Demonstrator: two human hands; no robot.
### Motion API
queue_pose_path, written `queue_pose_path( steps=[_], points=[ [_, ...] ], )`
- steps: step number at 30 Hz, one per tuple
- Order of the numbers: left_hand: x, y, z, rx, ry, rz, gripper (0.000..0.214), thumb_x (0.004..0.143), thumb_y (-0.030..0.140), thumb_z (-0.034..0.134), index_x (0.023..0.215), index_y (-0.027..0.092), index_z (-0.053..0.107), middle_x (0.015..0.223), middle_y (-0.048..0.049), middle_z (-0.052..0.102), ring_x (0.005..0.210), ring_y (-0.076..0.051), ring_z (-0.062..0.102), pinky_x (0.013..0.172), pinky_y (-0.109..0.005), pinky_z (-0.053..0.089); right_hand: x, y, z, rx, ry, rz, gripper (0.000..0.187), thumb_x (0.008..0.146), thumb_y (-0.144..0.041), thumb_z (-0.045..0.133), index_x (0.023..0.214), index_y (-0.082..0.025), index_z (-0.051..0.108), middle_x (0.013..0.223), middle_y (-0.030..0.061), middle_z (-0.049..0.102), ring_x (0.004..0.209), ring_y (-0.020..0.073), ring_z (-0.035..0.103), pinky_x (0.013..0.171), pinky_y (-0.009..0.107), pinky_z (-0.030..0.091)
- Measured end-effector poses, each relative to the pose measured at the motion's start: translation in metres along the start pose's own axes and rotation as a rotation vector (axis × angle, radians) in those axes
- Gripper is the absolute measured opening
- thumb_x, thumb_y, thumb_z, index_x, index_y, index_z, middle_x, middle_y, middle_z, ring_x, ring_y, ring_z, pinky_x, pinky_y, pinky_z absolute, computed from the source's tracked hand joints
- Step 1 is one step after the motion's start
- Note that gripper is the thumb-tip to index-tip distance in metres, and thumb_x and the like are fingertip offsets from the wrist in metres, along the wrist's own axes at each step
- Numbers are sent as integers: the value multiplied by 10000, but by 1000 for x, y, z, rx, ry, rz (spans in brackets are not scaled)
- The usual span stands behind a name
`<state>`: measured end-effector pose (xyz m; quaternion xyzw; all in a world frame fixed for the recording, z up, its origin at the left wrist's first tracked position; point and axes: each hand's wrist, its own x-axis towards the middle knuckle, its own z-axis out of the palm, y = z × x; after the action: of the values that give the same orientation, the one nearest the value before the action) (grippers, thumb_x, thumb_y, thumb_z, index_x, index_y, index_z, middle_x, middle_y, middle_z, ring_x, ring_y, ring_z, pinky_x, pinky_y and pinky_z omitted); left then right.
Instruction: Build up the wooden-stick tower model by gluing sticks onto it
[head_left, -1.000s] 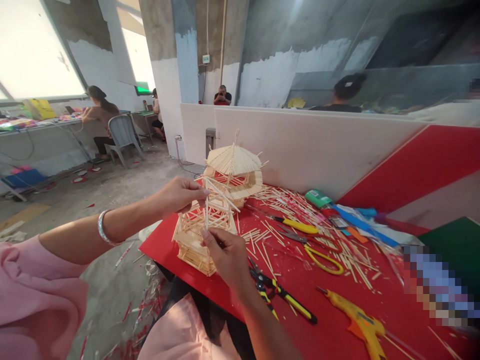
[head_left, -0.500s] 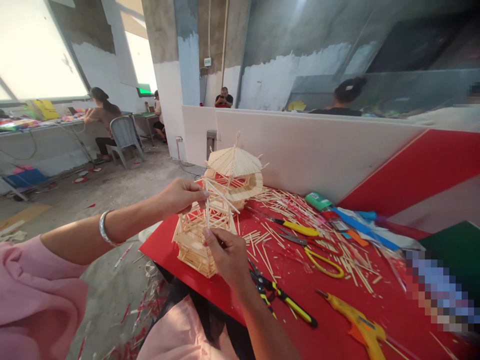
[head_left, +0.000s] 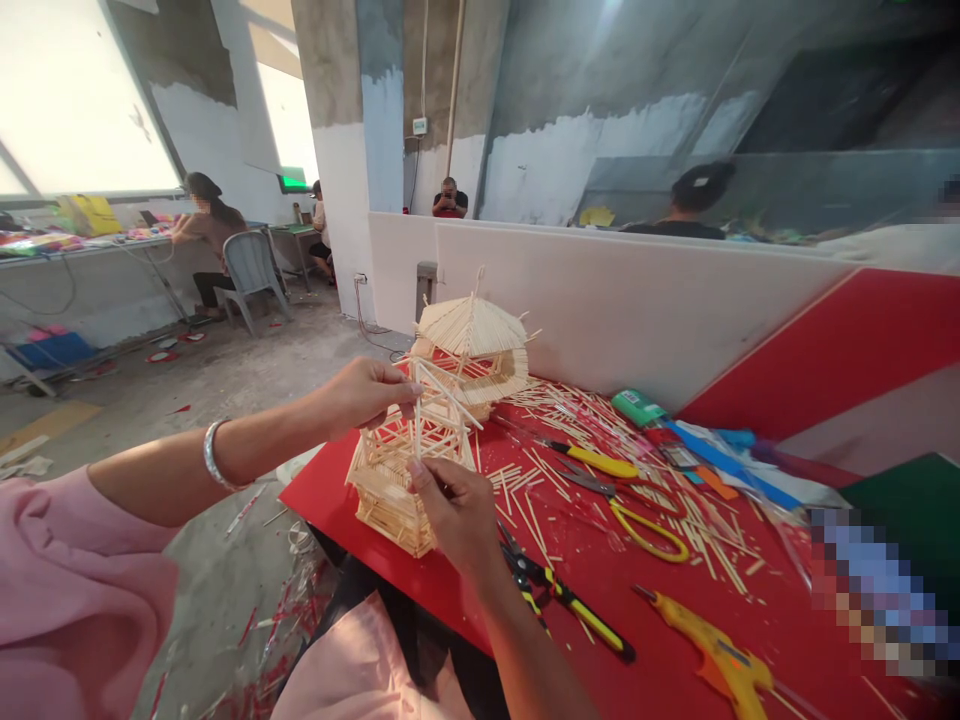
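Observation:
A small pavilion model (head_left: 388, 512) built of thin wooden sticks stands near the red table's left edge, its upper frame uncovered. Over it, my left hand (head_left: 375, 395) pinches the upper end of a wooden stick (head_left: 418, 430) at a corner of the frame. Lower down, the thumb and fingers of my right hand (head_left: 459, 508) are closed at the same stick's bottom end. Whether the stick is attached to the frame I cannot tell. Just behind stands a second stick pavilion (head_left: 474, 330) with a full pointed roof.
On the red table (head_left: 540, 610) lie pliers (head_left: 562, 595), yellow-handled scissors (head_left: 645, 525), a yellow-handled tool (head_left: 596, 458), a yellow glue gun (head_left: 712, 645) and loose sticks (head_left: 570, 405). A white partition (head_left: 600, 300) runs behind. Other people sit farther off.
The view has shifted very slightly. Both hands keep their hold on the stick in nearly the same place.

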<state>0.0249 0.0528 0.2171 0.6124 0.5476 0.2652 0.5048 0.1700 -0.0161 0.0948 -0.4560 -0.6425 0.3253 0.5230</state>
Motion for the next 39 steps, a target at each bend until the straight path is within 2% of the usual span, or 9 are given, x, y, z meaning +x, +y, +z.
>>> queue_pose_path(
  steps=[11, 31, 39],
  points=[
    [3, -3, -1, 16, -14, 15, 370, 937, 259, 598, 586, 142, 616, 349, 59, 316, 321, -38, 242, 392, -210, 134, 0, 1, -1, 0, -3, 5, 419, 918, -473, 540, 611, -189, 579, 558, -44, 453, 548, 93, 404, 534, 237, 310],
    [1, -1, 0, -16, -16, -2, 385, 939, 199, 591, 561, 129, 613, 332, 59, 323, 302, -33, 246, 380, -207, 113, -1, 2, -1, -11, -8, 4, 414, 921, -465, 536, 618, -188, 581, 559, -48, 439, 544, 89, 393, 537, 243, 295],
    [3, -4, -1, -37, -4, 29, 375, 915, 191, 607, 544, 136, 626, 369, 38, 397, 310, -34, 267, 372, -204, 123, -1, 1, -1, 17, -3, -5, 415, 923, -458, 540, 615, -183, 582, 561, -43, 456, 548, 86, 408, 535, 230, 309]
  ],
)
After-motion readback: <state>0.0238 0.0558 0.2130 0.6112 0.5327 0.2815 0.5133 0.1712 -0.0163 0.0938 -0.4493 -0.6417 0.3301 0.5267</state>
